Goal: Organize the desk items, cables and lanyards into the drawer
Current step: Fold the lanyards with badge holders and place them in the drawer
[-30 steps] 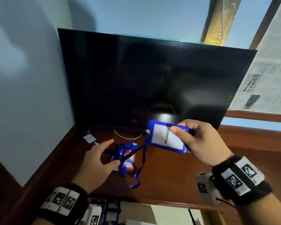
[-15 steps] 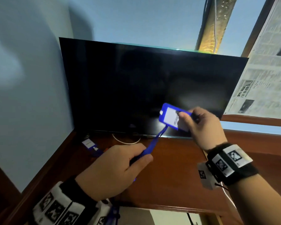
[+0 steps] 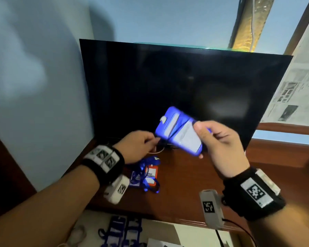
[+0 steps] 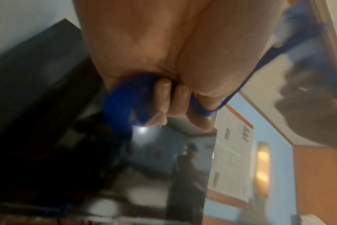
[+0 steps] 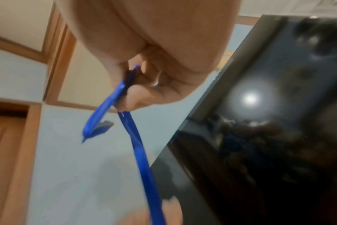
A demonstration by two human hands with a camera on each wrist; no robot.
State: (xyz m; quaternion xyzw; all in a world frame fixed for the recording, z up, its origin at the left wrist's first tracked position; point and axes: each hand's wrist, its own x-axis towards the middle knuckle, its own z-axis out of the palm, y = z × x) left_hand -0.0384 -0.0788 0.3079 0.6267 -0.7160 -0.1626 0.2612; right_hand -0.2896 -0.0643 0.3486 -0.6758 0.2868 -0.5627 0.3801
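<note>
Above the desk (image 3: 194, 184), the blue badge holder (image 3: 178, 131) was pinched in the right hand (image 3: 221, 143) while its strap (image 5: 142, 159), stretched taut a moment earlier, was gathered into the closed left hand (image 3: 137, 147), seemingly being wound up for the drawer.

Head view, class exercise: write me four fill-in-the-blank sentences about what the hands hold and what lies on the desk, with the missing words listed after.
1. The right hand holds a badge holder coloured ____.
2. The left hand grips the blue ____ that runs from that holder.
3. On the wooden desk lies another badge holder, coloured ____.
4. Behind both hands stands a dark ____.

Missing words: blue; lanyard; orange; screen
</note>
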